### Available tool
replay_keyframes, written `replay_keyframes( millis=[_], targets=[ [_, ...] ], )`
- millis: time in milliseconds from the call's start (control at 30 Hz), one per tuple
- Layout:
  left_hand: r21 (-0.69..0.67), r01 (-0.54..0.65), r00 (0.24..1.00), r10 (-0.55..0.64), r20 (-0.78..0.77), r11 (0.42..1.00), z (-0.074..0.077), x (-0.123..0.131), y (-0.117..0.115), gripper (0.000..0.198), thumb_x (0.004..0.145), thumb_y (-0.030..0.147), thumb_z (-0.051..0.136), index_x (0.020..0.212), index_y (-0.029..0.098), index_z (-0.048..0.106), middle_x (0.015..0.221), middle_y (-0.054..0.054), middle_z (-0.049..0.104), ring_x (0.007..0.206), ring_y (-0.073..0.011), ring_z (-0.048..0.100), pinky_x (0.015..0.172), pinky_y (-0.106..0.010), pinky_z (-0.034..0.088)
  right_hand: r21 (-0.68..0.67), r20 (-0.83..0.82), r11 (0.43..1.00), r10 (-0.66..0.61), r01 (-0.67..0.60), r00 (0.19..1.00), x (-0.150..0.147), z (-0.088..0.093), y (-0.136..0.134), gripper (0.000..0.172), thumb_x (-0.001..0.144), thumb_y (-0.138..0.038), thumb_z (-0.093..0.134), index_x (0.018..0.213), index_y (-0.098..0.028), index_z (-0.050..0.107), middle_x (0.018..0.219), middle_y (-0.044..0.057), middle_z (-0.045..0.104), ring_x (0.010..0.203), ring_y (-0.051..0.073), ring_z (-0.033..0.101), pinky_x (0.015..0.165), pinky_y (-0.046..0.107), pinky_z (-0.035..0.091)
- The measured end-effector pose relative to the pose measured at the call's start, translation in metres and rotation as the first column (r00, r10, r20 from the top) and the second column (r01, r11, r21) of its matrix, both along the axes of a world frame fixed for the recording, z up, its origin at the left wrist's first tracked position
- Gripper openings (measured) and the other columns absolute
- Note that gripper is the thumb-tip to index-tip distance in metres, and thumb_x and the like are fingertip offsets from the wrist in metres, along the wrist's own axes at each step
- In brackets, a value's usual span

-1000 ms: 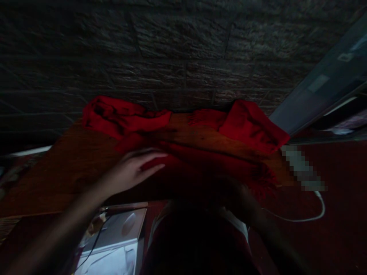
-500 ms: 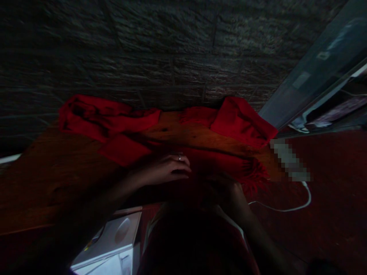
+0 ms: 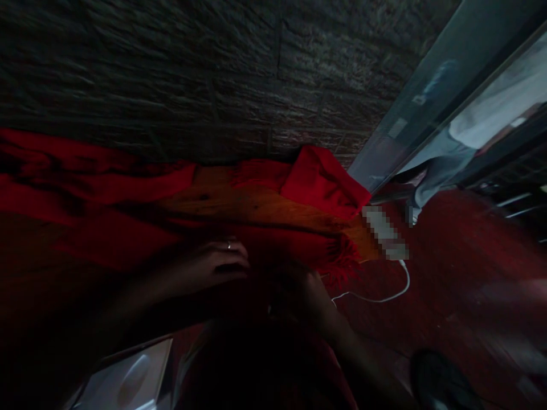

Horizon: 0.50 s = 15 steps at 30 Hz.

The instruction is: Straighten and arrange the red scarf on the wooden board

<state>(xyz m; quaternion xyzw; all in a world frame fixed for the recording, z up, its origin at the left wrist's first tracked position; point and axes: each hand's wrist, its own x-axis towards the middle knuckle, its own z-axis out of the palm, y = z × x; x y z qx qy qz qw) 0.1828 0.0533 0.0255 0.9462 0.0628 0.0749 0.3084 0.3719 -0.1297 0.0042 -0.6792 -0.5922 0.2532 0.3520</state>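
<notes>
The right hand [image 3: 315, 291], in shadow, and the left hand [image 3: 223, 263], fingers bent, are at the red fringed scarf [image 3: 280, 242] on the near side of the wooden table [image 3: 226, 193]; I cannot tell whether either grips it. Beyond lie 1 rumpled red cloth [image 3: 132, 189] at left and 1 folded scarf [image 3: 318, 185] at right, before the block wall [image 3: 239, 74].

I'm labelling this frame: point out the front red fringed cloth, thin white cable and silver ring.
Front red fringed cloth [image 3: 294, 242]: head view, flat part.
Thin white cable [image 3: 380, 300]: head view, lower bend.
Silver ring [image 3: 229, 245]: head view, band.
</notes>
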Motion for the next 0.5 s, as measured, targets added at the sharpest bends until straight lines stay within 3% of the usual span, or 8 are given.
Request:
replay_keyframes(
  millis=[167,367,500],
  targets=[
    [-0.017,0.015,1.0,-0.015,-0.008,1.0,-0.001,0.001,0.0,0.02,0.097,0.033,0.058,0.099,0.025,0.076,0.104,-0.002,0.071,0.093,-0.0141,0.065,0.086,-0.022,0.048,-0.091,0.042,0.996,0.004,0.0,0.999,0.003,0.006,0.003,0.007,0.09,-0.018,0.068,0.092,-0.021,0.074,0.094,0.003,0.07,0.081,0.014,0.065,0.071,0.023,0.048],
    [0.025,0.019,1.0,-0.018,-0.024,1.0,0.003,0.001,-0.004,0.021,0.099,0.029,0.054,0.1,0.022,0.074,0.106,-0.003,0.071,0.097,-0.0146,0.063,0.089,-0.024,0.044,-0.145,0.067,0.986,0.096,-0.086,0.993,0.004,0.019,0.01,0.009,0.09,-0.017,0.066,0.096,-0.02,0.073,0.097,0.005,0.072,0.086,0.017,0.067,0.075,0.027,0.048],
    [0.023,0.022,1.0,-0.022,-0.003,0.999,0.004,0.001,-0.005,0.019,0.099,0.027,0.055,0.101,0.021,0.073,0.102,-0.002,0.072,0.098,-0.015,0.062,0.09,-0.025,0.043,-0.189,0.041,0.979,0.087,-0.078,0.995,0.005,0.019,0.01,0.005,0.088,-0.019,0.067,0.09,-0.019,0.072,0.091,0.004,0.072,0.078,0.016,0.067,0.068,0.026,0.046]
  ],
)
